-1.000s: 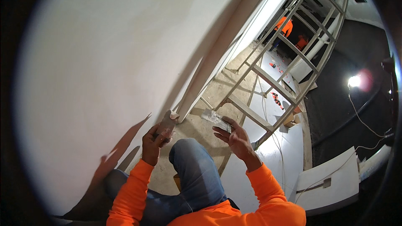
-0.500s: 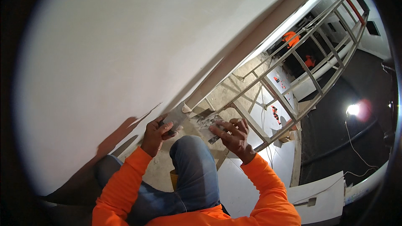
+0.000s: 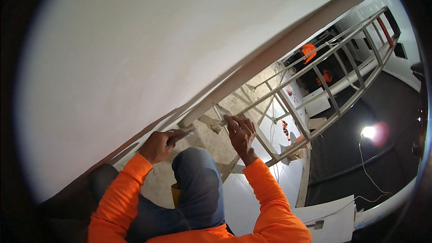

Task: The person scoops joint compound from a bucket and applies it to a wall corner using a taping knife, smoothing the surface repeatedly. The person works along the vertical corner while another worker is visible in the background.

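A putty knife (image 3: 183, 136) is gripped in my left hand (image 3: 156, 147), its flat blade turned nearly edge-on beside the pale wall's lower end. My right hand (image 3: 241, 136) is closed on a second flat filling blade (image 3: 219, 113); it shows mostly as a thin edge near the end of the wall. Between the two hands is a whitish lump that I cannot make out clearly. My bent knee (image 3: 194, 166) in jeans is just below the hands.
A metal scaffold frame (image 3: 310, 128) stretches away to the right. Past it are a glowing work lamp (image 3: 368, 132), its cable, and a dark surface. White boards (image 3: 333, 218) lie at lower right. Behind my knee stands a yellow container (image 3: 176, 193). Co-workers in orange (image 3: 308, 53) are far off.
My hands have moved apart: the left lower and leftward, the right up and to the left. Both blades have turned from flat-on to nearly edge-on. The view has shifted slightly.
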A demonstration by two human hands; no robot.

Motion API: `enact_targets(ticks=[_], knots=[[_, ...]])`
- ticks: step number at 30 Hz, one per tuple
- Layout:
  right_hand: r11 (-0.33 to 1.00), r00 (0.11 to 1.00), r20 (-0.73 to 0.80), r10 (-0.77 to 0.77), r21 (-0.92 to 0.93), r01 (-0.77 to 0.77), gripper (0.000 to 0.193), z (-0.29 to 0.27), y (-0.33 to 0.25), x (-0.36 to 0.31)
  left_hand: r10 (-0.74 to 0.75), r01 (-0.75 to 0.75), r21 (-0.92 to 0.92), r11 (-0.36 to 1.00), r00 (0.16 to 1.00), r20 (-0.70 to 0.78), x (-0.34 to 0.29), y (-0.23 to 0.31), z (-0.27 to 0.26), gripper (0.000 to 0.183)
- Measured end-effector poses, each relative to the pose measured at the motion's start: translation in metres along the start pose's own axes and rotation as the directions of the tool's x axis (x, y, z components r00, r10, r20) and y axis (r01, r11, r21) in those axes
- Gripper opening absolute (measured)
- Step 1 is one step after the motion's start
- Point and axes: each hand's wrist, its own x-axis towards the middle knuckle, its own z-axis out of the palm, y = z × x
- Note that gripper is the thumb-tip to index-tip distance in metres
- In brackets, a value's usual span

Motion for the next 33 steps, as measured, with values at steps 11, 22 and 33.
enact_targets(ticks=[11,22,33], knots=[[0.93,0.932,0.121,0.34,0.099,-0.353,0.024,0.09,0.051,0.022,-0.001,0.001,0.008,1.0,1.0,0.004,0.007,-0.026,-0.006,0.037],[0.984,0.944,0.276,0.18,-0.047,-0.174,0.032,0.119,0.04,0.034,0.184,-0.179,0.045,0.983,0.973,-0.138,0.007,-0.029,-0.005,0.035],[0.922,0.902,0.365,0.233,0.211,-0.324,0.029,0.102,0.04,0.036,0.104,-0.097,0.056,0.994,0.986,-0.128,0.009,-0.028,-0.002,0.033]])
